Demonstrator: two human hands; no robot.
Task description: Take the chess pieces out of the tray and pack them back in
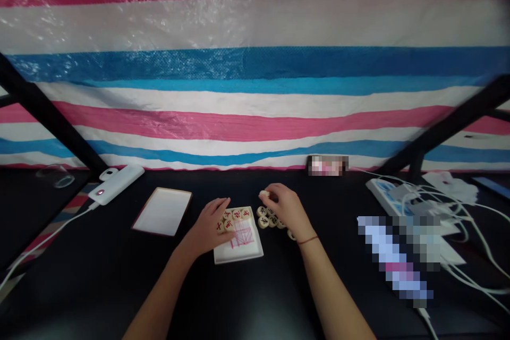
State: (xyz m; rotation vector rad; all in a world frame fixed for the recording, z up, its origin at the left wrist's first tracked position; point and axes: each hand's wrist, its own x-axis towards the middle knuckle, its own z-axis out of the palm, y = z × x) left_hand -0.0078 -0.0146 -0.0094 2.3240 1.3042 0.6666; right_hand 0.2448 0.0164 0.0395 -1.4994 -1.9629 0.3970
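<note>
Two hands, one white square tray [239, 252] w/ red grid print.
L hand [211, 226] flat, fingers released on tray's 4 round cream discs [236, 215]; R hand [285, 207] pinches 1 disc [263, 193] above approx. 5 loose discs [268, 218] just beside tray.

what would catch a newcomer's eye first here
The striped tarp in pink, white and blue fills the whole back. Below it, on the dark table, the left hand rests on a white box of round game pieces, while the right hand pinches one piece above a loose cluster.

A black table [255, 287] carries a white tray [239, 247] at its middle. Left of the tray lies a white lid [162, 211]; right of it, loose game pieces [268, 218], and farther right a power strip [384, 194].
</note>
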